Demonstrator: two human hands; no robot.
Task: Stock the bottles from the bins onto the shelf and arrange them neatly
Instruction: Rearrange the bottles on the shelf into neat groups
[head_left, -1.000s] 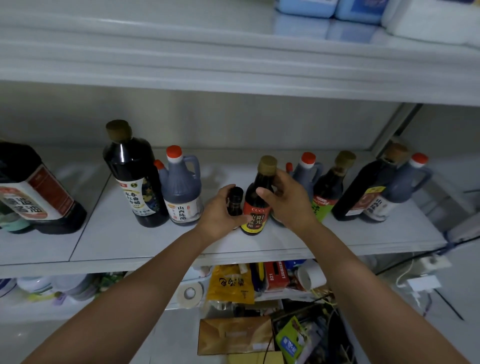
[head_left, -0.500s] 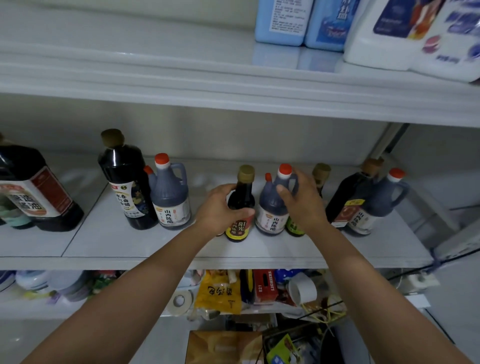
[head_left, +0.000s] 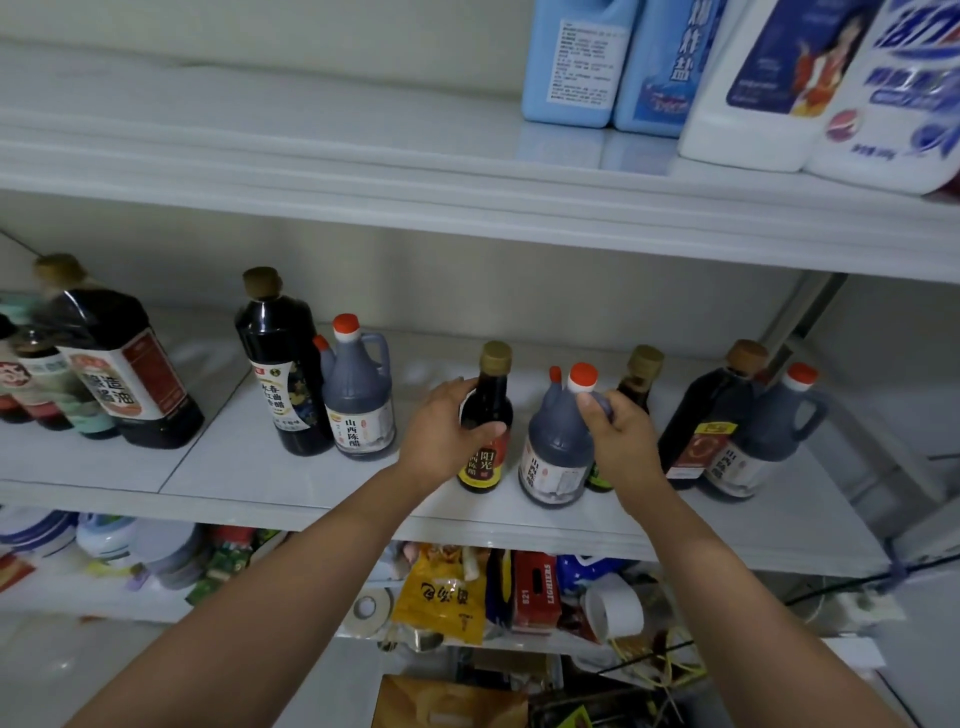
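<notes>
Grey jug (head_left: 556, 447) with a red cap stands on the white shelf (head_left: 234, 467) near the front edge, and the right hand (head_left: 618, 441) grips its handle beside the neck. Just beside it, the dark bottle (head_left: 491, 395) with a gold cap stands also on the shelf, with the left hand (head_left: 447, 434) curled around its body.
</notes>
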